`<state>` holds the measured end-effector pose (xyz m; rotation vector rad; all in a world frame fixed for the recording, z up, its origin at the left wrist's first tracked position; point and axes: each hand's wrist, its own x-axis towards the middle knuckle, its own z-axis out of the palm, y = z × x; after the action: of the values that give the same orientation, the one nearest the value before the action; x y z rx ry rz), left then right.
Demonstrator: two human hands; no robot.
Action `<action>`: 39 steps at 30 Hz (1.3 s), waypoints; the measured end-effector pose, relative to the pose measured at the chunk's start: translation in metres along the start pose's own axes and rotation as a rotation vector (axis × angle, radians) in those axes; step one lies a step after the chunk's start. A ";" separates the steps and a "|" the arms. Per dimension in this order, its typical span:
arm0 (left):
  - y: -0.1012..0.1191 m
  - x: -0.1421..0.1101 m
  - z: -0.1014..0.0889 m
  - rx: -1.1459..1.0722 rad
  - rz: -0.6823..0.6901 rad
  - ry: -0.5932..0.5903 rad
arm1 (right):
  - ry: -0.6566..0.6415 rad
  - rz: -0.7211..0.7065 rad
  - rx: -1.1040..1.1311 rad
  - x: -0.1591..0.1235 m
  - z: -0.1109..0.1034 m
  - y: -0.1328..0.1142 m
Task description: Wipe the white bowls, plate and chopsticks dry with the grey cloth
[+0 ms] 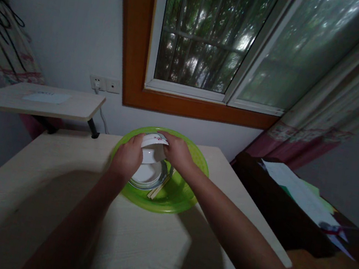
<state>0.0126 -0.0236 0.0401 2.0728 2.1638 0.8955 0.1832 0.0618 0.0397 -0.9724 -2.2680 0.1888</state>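
Note:
Both hands grip a white bowl (pixel 152 152) with a red floral pattern near its rim, tilted so its inside faces me. My left hand (pixel 129 155) is closed on the bowl's left side, and my right hand (pixel 178 152) is closed on its right side. Beneath it, a stack of white dishes (pixel 147 173) sits in a bright green plastic basin (pixel 173 200). Beside the stack, light wooden chopsticks (pixel 157 189) lie in the basin. A darker, thin utensil next to them is too small to make out.
The basin stands on a pale wooden table (pixel 133 237). At the left rises a small shelf (pixel 76 109) with a paper on it. A window (pixel 213 38) is behind the table. Papers (pixel 301 191) lie on dark furniture (pixel 278 203) to the right.

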 end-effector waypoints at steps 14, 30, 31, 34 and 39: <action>-0.010 0.014 0.015 -0.375 -0.252 -0.048 | 0.029 0.555 0.859 0.009 0.048 0.027; -0.018 0.010 0.025 -0.150 -0.017 0.100 | 0.182 -0.068 0.130 -0.006 0.024 0.010; -0.019 0.011 0.025 -0.175 -0.005 0.124 | 0.201 -0.069 0.147 -0.005 0.025 0.010; -0.024 0.013 0.026 -0.259 0.031 0.201 | 0.241 -0.057 0.232 -0.002 0.029 0.016; -0.027 0.017 0.029 -0.341 0.022 0.276 | 0.263 0.061 0.373 0.003 0.040 0.030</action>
<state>-0.0025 0.0048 0.0113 1.9033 1.9231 1.5103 0.1746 0.0901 -0.0001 -0.8147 -1.8788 0.4639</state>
